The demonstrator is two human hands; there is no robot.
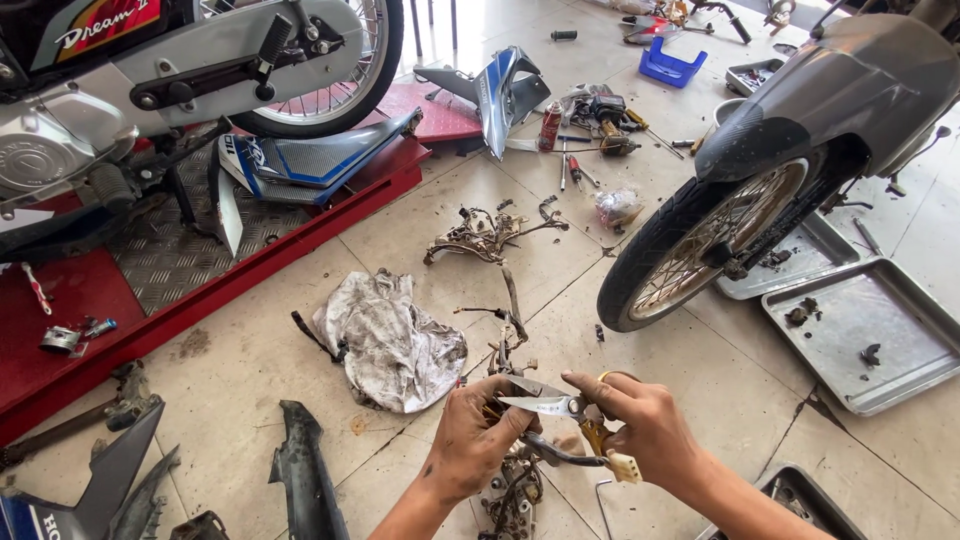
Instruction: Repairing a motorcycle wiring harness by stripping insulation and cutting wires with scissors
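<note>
Head view has you mid-cut on a grimy wiring harness [520, 470] held low and near over the tiled floor [250, 390]: your left hand [475, 440] is closed around its bundled cables, and your right hand [640, 425] is closed on the yellow handles of steel scissors [550, 405], blades parted. I judge the next move needs the blades set squarely over one strand before squeezing (a white plastic connector [625, 466] dangles just beside your right palm). A crumpled, oil-stained rag [390, 340] lies left of the harness, and a spoked front wheel [700, 245] with black rubber tyre stands further off to the right.
</note>
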